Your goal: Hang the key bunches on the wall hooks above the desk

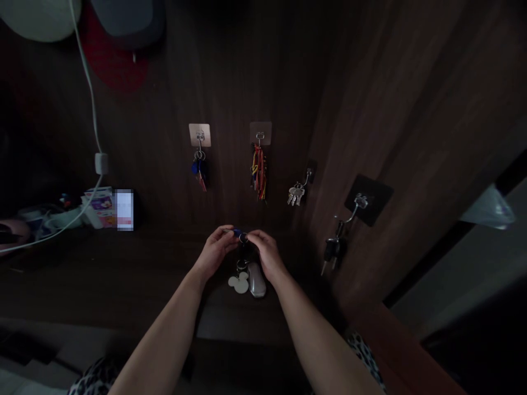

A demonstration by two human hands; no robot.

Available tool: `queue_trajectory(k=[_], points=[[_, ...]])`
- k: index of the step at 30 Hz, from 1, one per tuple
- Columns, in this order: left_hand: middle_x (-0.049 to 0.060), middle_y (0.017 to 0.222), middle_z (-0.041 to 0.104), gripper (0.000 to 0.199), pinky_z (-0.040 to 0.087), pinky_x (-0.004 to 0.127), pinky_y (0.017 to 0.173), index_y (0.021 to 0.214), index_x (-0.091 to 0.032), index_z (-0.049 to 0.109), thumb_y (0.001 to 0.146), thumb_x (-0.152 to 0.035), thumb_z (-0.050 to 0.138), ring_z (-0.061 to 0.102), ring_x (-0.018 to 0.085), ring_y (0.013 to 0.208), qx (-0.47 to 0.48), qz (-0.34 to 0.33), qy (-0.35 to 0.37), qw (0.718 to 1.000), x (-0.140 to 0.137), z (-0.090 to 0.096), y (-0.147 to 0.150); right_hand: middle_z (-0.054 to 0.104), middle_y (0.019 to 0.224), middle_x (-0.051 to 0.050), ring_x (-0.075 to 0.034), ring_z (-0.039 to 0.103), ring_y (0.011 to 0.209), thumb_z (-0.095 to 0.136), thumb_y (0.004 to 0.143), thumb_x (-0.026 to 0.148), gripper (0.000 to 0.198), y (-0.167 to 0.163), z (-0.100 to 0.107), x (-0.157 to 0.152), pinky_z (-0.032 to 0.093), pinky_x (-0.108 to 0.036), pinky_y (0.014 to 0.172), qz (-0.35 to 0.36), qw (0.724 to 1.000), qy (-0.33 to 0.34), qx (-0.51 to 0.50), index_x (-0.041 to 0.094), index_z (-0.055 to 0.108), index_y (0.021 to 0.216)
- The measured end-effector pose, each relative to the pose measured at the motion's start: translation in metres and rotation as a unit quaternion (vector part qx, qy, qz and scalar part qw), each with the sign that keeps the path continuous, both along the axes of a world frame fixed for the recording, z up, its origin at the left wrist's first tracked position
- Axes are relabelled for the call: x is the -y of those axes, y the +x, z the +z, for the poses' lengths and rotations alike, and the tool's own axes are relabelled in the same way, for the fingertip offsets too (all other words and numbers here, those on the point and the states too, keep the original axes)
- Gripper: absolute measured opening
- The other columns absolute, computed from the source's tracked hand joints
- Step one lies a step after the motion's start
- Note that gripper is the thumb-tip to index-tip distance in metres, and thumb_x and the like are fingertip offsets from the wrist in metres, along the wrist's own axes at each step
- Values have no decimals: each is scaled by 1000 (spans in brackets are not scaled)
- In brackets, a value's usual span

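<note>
My left hand (214,251) pinches a key with a blue head (237,233) between thumb and fingers. Closed on the metal key ring (243,238) beside it is my right hand (267,253). The two hands nearly meet over a dark wooden shelf. Just below them are a white mouse-head-shaped tag (239,283) with its own ring (242,264) and a grey car key fob (257,280). Whether these join the ring in my hands is too dark to tell.
Wall hooks hold a blue-headed key bunch (200,167), a red and yellow cord bundle (259,171), silver keys (296,194) and dark keys (332,249). A white cable (91,99), small boxes (101,204) and a blurred-out rectangle (124,209) are at left.
</note>
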State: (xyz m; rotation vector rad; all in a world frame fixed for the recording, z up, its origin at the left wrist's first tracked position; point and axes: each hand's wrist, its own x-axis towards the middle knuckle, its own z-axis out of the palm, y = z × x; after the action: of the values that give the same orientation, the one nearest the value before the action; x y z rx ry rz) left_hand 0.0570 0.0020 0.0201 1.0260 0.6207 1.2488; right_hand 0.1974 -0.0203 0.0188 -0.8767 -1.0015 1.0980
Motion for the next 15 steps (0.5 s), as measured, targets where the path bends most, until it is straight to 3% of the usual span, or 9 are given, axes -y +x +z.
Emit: queue_trajectory(k=[3,6,9,15], points=[[1,96,61,38,46,24,70,100,-21,58,66,-29,72,59,12,82,-95,105,50,989,-2,-3,1,60,66,3,-13,50,66,67,63,34,14,1,0,-1,34,-24,61,-2,999,-24,-30,21,65,65],[0,86,60,28,43,22,66,90,-20,61,66,-32,70,55,12,76,-172,186,107,962,-3,-4,1,62,70,2,-13,51,69,69,60,36,17,3,0,-2,34,-24,61,-29,998,-43,-37,21,66,67],[0,76,61,20,42,22,67,77,-17,64,70,-36,66,54,13,72,-216,162,141,953,-2,-2,1,62,70,1,-13,51,69,70,59,38,20,4,-1,-3,34,-24,61,-35,998,-43,-34,21,67,68],[1,71,64,20,41,23,65,73,-17,67,69,-37,68,55,14,68,-214,104,150,960,1,-2,4,62,67,1,-14,52,67,69,61,41,22,0,-3,-3,36,-26,61,-41,999,-15,20,21,67,69]])
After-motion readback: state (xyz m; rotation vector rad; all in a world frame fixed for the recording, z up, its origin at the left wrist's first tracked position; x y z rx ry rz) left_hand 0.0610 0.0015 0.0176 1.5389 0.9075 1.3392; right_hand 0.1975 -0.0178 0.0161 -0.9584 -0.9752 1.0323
